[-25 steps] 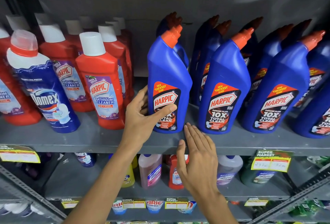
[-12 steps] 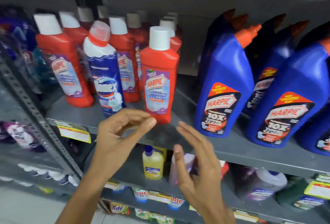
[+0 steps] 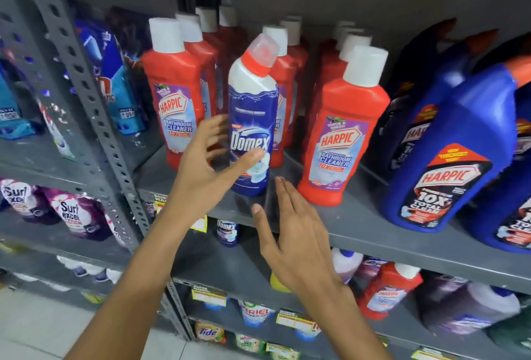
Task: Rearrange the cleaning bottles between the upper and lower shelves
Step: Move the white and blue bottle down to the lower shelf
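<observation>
A blue-and-white Domex bottle (image 3: 252, 118) with a red cap stands on the upper grey shelf (image 3: 359, 227), among several red Harpic bathroom cleaner bottles (image 3: 343, 132). My left hand (image 3: 207, 167) is spread open at the Domex bottle's left side, thumb across its label and fingers behind it, not closed on it. My right hand (image 3: 293, 239) is open, flat, just below and in front of the shelf edge. Large blue Harpic bottles (image 3: 454, 152) fill the right of the upper shelf. A second small Domex bottle (image 3: 227, 231) stands on the lower shelf.
A perforated grey upright (image 3: 86, 92) divides this rack from the one at left, which holds detergent pouches (image 3: 71, 213). The lower shelf holds a red bottle (image 3: 385, 290), a yellow bottle, and pale bottles. Price tags line the shelf edges.
The view has shifted left, from the blue Harpic bottles to the Domex bottle. My left hand left the blue Harpic bottle and now spreads around the Domex bottle. My right hand followed leftward.
</observation>
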A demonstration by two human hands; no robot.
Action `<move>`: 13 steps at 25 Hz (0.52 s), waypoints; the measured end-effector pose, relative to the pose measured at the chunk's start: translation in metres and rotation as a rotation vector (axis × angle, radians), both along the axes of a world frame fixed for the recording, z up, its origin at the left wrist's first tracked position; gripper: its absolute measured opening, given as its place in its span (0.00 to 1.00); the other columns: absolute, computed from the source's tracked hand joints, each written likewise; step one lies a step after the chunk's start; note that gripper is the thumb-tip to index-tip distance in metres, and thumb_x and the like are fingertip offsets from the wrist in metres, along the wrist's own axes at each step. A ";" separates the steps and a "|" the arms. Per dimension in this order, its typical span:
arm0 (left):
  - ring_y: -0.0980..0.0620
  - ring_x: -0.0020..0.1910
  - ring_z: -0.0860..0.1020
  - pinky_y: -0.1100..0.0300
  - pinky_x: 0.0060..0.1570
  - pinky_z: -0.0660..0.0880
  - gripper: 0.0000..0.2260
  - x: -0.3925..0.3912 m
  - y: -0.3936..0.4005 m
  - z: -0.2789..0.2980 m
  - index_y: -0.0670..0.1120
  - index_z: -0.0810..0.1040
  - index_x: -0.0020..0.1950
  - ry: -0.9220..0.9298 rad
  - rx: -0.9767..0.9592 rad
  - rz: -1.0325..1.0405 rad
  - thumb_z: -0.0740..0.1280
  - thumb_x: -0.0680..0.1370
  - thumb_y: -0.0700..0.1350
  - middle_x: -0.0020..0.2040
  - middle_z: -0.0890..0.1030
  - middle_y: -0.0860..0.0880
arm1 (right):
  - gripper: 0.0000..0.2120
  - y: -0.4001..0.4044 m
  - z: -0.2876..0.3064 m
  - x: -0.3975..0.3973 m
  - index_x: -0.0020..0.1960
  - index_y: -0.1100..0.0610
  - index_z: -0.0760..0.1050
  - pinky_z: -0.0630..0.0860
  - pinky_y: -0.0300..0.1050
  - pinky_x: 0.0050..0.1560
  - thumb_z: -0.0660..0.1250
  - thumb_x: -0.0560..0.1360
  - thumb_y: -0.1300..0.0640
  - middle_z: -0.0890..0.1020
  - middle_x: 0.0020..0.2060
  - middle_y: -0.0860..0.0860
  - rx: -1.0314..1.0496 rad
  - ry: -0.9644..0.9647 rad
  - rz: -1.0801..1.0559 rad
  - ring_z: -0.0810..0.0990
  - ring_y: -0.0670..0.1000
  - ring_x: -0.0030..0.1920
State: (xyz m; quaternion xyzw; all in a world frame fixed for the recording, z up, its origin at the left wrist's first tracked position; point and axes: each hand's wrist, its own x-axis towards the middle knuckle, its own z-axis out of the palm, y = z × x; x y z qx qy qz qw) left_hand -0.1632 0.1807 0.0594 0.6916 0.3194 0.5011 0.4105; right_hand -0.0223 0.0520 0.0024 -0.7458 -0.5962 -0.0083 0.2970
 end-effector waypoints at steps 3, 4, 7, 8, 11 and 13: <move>0.61 0.60 0.87 0.67 0.57 0.82 0.28 0.000 0.021 0.009 0.51 0.77 0.74 0.000 -0.072 -0.158 0.82 0.75 0.44 0.62 0.89 0.59 | 0.33 0.004 -0.003 -0.008 0.84 0.57 0.66 0.58 0.41 0.84 0.56 0.86 0.39 0.72 0.83 0.53 -0.002 -0.112 -0.055 0.69 0.52 0.84; 0.62 0.59 0.87 0.69 0.56 0.82 0.27 -0.001 0.026 0.013 0.52 0.79 0.72 0.004 -0.085 -0.189 0.82 0.74 0.44 0.60 0.89 0.60 | 0.32 0.004 -0.005 -0.011 0.84 0.58 0.68 0.60 0.44 0.85 0.57 0.87 0.40 0.73 0.82 0.53 0.005 -0.153 -0.069 0.70 0.52 0.84; 0.59 0.58 0.88 0.68 0.55 0.83 0.25 -0.008 0.030 0.019 0.57 0.82 0.66 0.001 -0.092 -0.228 0.82 0.71 0.47 0.60 0.90 0.58 | 0.31 0.004 -0.008 -0.014 0.81 0.60 0.72 0.68 0.50 0.84 0.57 0.87 0.41 0.76 0.80 0.55 0.039 -0.200 -0.091 0.73 0.53 0.82; 0.59 0.58 0.88 0.66 0.55 0.84 0.25 -0.009 0.027 0.021 0.57 0.82 0.66 -0.011 -0.088 -0.228 0.83 0.70 0.47 0.60 0.90 0.58 | 0.30 0.005 -0.009 -0.014 0.80 0.60 0.73 0.69 0.50 0.83 0.58 0.87 0.42 0.76 0.80 0.55 0.047 -0.203 -0.093 0.74 0.53 0.82; 0.55 0.59 0.88 0.61 0.61 0.85 0.27 -0.021 0.010 0.019 0.52 0.83 0.66 -0.077 -0.040 -0.181 0.86 0.70 0.42 0.61 0.90 0.54 | 0.30 0.004 -0.010 -0.011 0.80 0.61 0.74 0.70 0.50 0.83 0.58 0.87 0.42 0.77 0.79 0.55 0.057 -0.237 -0.094 0.74 0.53 0.81; 0.52 0.60 0.89 0.61 0.61 0.84 0.27 -0.043 -0.010 0.014 0.52 0.84 0.66 -0.125 -0.014 -0.169 0.86 0.69 0.44 0.62 0.90 0.51 | 0.29 0.004 -0.011 -0.010 0.79 0.61 0.75 0.71 0.50 0.82 0.59 0.87 0.43 0.77 0.79 0.55 0.066 -0.263 -0.092 0.75 0.53 0.81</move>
